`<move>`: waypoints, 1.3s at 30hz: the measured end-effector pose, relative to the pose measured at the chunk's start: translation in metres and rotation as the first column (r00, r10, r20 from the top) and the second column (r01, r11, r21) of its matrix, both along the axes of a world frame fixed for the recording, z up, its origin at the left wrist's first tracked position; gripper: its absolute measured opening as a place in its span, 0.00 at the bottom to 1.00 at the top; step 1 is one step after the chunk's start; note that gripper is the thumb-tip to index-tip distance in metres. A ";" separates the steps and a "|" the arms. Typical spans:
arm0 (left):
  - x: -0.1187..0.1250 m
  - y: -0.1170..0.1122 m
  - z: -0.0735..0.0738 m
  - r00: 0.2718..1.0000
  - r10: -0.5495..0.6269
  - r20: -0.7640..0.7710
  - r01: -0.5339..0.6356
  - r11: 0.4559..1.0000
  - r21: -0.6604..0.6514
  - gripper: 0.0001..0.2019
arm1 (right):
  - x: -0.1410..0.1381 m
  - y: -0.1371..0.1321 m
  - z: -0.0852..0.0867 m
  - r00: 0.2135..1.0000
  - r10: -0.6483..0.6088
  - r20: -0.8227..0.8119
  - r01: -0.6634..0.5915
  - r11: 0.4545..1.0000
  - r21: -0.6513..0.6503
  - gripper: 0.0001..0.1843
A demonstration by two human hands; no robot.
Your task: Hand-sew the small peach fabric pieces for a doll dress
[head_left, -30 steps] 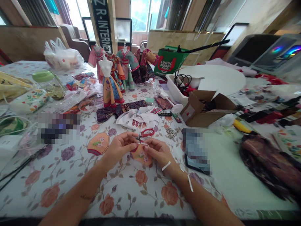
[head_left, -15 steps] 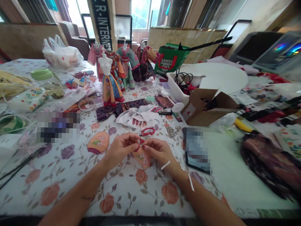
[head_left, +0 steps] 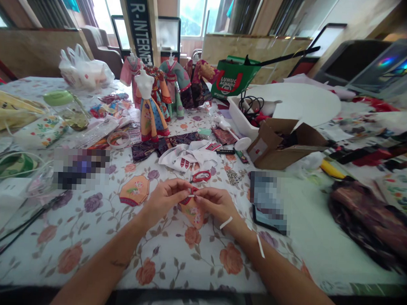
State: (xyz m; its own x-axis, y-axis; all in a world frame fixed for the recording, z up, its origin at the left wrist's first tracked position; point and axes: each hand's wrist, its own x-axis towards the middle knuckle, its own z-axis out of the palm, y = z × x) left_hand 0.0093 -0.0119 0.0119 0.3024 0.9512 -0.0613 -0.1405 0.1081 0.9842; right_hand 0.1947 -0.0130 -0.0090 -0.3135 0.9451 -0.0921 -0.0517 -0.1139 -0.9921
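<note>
Glossy red plastic scissor handles (head_left: 202,176) lie on a smooth, faintly sheened floral oilcloth (head_left: 168,253); to the right stands a matt corrugated cardboard box (head_left: 286,151) beside a white plastic tray (head_left: 238,119).

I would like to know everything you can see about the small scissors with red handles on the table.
The small scissors have two red loop handles and short metal blades pointing left. They lie flat on the flowered tablecloth, just below the crumpled white cloth. The right hand is nearest but appears not to touch them. The blades are too small to show detail.
</note>
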 end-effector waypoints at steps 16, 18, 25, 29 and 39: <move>-0.001 0.000 0.000 1.000 -0.006 0.006 0.006 1.000 0.005 0.11 | 0.000 -0.001 -0.001 1.000 0.021 -0.022 -0.020 0.999 0.041 0.09; 0.000 0.000 -0.001 1.000 -0.001 0.010 0.001 1.000 0.010 0.11 | 0.000 -0.001 -0.001 1.000 0.014 -0.020 -0.013 0.999 0.033 0.09; 0.001 0.000 -0.005 0.996 0.038 -0.085 -0.029 0.993 0.111 0.10 | 0.000 -0.001 -0.002 1.000 0.006 -0.019 -0.006 1.000 0.002 0.12; 0.001 -0.002 -0.004 0.968 0.105 -0.228 -0.052 0.972 0.228 0.08 | -0.001 0.000 -0.002 1.000 -0.009 -0.001 0.009 1.000 0.008 0.12; 0.002 -0.004 0.003 0.949 0.115 -0.295 -0.018 0.950 0.312 0.06 | -0.001 0.002 0.001 0.999 0.008 -0.040 -0.009 0.999 -0.037 0.11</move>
